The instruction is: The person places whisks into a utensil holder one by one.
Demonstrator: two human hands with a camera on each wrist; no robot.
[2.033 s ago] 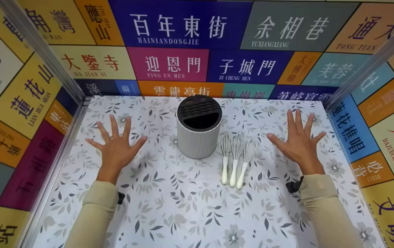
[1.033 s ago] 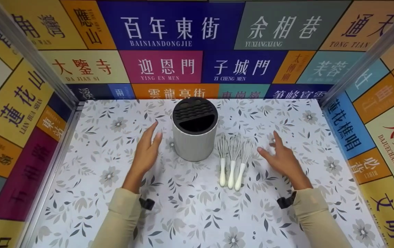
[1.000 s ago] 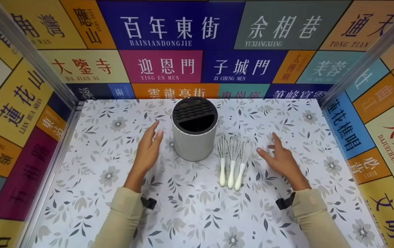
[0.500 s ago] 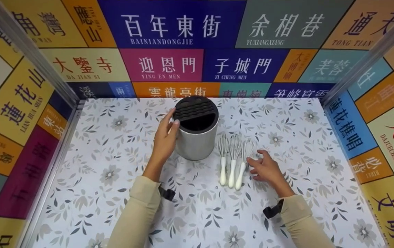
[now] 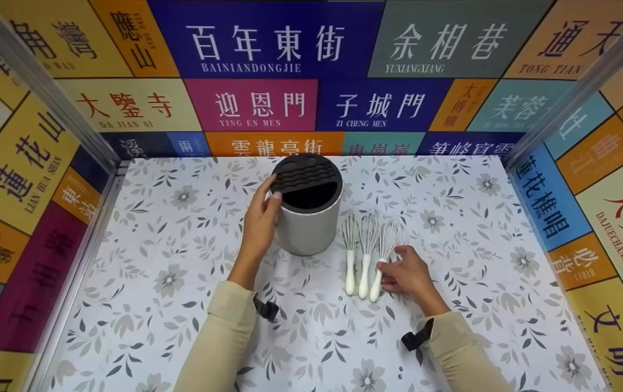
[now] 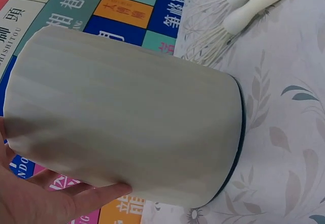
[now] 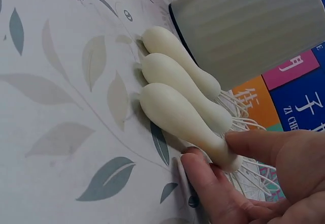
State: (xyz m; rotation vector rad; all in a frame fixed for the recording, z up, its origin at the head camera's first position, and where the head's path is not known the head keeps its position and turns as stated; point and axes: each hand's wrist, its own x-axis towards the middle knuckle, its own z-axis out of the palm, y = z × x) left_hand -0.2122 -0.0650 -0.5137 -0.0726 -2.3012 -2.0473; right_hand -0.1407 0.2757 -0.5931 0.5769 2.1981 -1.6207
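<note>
A grey-white cylindrical utensil holder [image 5: 307, 231] with a black slotted top stands upright at the back middle of the table. My left hand [image 5: 258, 228] rests against its left side, fingertips up by the rim; in the left wrist view the outstretched fingers [image 6: 96, 198] lie along the wall. Three wire whisks with cream handles lie side by side to the holder's right: a left one [image 5: 350, 272], a middle one [image 5: 365, 275] and a right one [image 5: 376, 286]. Thumb and forefinger of my right hand [image 5: 410, 275] pinch the right whisk at the neck of its handle [image 7: 172, 113].
The table [image 5: 191, 326] wears a white cloth printed with grey leaves and flowers. Colourful sign-covered panels [image 5: 268, 103] rise behind it and along both sides. Metal posts [image 5: 91, 120] stand at the back corners.
Both hands have come inward from spread positions near the table's sides. The left has reached the holder; the right has moved to the right whisk and taken hold of its handle.
</note>
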